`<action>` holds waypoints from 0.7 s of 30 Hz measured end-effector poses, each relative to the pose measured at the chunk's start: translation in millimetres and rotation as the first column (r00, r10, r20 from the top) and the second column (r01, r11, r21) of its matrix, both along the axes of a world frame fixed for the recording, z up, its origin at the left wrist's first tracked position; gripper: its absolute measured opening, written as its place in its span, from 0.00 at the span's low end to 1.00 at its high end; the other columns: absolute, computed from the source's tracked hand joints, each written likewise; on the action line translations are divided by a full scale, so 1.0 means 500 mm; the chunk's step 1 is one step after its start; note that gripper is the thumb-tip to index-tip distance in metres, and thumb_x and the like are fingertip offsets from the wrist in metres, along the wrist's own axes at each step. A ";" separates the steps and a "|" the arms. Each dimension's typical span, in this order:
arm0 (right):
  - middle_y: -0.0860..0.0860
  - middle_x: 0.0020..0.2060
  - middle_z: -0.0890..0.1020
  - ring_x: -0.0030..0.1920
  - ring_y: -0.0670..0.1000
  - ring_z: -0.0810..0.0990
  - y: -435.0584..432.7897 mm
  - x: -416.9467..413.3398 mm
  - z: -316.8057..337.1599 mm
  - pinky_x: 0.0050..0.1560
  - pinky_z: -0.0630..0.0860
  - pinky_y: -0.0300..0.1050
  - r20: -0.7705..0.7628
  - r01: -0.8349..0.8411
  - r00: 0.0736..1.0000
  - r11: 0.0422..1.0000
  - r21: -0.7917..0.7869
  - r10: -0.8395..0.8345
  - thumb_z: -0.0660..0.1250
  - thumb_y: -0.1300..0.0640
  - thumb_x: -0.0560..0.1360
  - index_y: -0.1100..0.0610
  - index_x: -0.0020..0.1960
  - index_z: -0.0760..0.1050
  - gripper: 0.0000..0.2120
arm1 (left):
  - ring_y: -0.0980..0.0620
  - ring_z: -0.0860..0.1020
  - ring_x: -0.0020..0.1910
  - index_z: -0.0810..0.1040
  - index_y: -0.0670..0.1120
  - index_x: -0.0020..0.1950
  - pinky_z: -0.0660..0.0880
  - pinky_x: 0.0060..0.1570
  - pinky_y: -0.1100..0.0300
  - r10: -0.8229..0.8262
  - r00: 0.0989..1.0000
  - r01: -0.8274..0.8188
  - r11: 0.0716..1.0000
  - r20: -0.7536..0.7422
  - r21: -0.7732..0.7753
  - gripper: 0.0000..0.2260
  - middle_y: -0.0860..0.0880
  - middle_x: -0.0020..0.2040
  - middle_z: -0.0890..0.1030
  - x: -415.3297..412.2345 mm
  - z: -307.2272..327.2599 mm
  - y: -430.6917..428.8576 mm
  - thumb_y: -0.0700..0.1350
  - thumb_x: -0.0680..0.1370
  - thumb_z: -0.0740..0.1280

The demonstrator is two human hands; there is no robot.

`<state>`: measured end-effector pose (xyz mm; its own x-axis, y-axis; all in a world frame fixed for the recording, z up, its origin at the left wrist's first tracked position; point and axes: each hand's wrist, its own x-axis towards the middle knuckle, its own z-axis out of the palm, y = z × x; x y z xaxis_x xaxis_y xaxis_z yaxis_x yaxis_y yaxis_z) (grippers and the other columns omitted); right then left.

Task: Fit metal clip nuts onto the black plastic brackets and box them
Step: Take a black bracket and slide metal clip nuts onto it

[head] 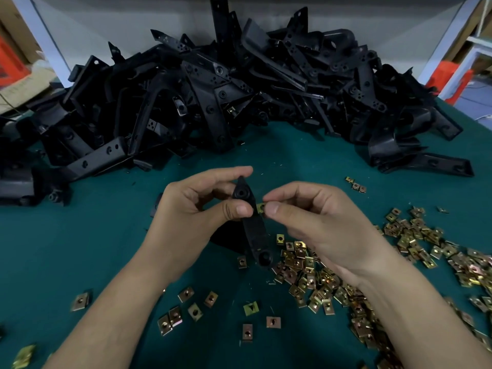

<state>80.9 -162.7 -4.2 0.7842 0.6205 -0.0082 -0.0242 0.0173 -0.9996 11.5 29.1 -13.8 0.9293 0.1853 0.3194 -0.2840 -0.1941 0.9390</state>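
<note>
Green table mat: we log a heap of black plastic brackets at the rear and loose brass-coloured clip nuts scattered front and right. Our left hand grips one bracket above the mat; our right hand pinches a clip nut against its edge.

A long black plastic bracket is held upright, pointed end up; a yellowish clip nut touches its right edge.
</note>
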 end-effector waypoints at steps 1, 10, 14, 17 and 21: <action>0.44 0.34 0.81 0.32 0.39 0.76 0.000 0.000 0.000 0.33 0.71 0.30 0.013 -0.001 1.000 1.000 -0.010 0.001 0.75 0.53 0.67 0.54 0.47 0.85 0.10 | 0.62 0.80 0.44 0.84 0.56 0.59 0.74 0.50 0.70 -0.003 1.000 0.003 1.000 -0.002 0.009 0.19 0.58 0.41 0.84 0.000 0.000 0.000 0.48 0.69 0.76; 0.44 0.28 0.78 0.24 0.40 0.71 0.007 -0.010 0.009 0.27 0.65 0.30 -0.157 -0.015 0.987 0.999 0.030 0.020 0.75 0.56 0.64 0.55 0.43 0.85 0.08 | 0.57 0.81 0.46 0.86 0.58 0.55 0.73 0.54 0.68 0.010 1.000 -0.010 0.999 0.000 0.040 0.17 0.54 0.40 0.84 0.002 -0.003 -0.006 0.51 0.66 0.78; 0.44 0.24 0.74 0.23 0.42 0.63 0.009 -0.010 0.012 0.26 0.60 0.33 -0.232 -0.001 0.973 1.000 -0.017 -0.003 0.76 0.52 0.63 0.53 0.41 0.84 0.08 | 0.60 0.81 0.44 0.85 0.55 0.54 0.74 0.51 0.70 0.054 0.998 -0.054 0.998 0.014 0.024 0.17 0.53 0.39 0.84 0.002 -0.002 -0.009 0.49 0.66 0.78; 0.46 0.30 0.82 0.28 0.42 0.76 0.009 -0.014 0.015 0.34 0.72 0.32 -0.068 0.037 0.997 0.999 -0.026 -0.038 0.76 0.52 0.66 0.55 0.42 0.85 0.08 | 0.53 0.82 0.44 0.86 0.56 0.52 0.79 0.48 0.65 0.073 0.997 -0.073 0.995 -0.001 -0.067 0.16 0.48 0.39 0.84 0.000 -0.003 -0.013 0.50 0.65 0.79; 0.55 0.41 0.85 0.43 0.57 0.82 0.012 -0.019 0.009 0.46 0.77 0.52 0.211 0.098 0.975 0.991 -0.096 -0.076 0.75 0.56 0.74 0.54 0.41 0.83 0.04 | 0.53 0.82 0.42 0.86 0.56 0.52 0.80 0.44 0.64 0.109 0.994 -0.110 0.989 -0.015 -0.101 0.16 0.49 0.38 0.83 0.001 -0.003 -0.018 0.51 0.65 0.79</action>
<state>71.1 -156.9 0.3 0.8267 0.5541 0.0977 0.1796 -0.0953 -0.9791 11.9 20.2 -15.3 0.9046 0.3169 0.2852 -0.2576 -0.1268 0.9579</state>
